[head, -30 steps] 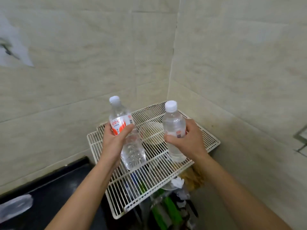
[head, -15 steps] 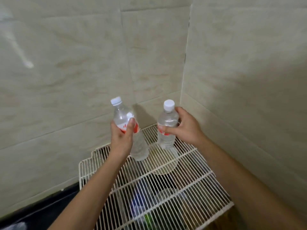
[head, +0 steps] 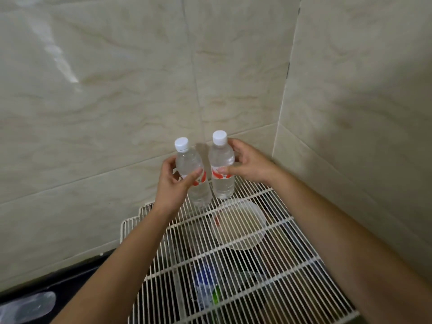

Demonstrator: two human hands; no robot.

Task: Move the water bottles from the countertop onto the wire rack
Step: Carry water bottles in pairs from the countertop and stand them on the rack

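While each grip [head: 171, 183] [head: 245, 164] clasps one: two water bottles [head: 194, 176] [head: 222, 169], near-upright, caps up, above the wire rack [head: 280, 265].

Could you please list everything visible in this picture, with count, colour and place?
water bottles: 2, clear with white caps and red-white labels, one in the left hand, one in the right, at the rack's back
wire rack: 1, white, in the tiled corner
round dish: 1, translucent white, on the rack
items under the rack: blurred, blue and green
countertop: 1, black, lower left
left hand: 1, gripping a bottle
right hand: 1, gripping a bottle
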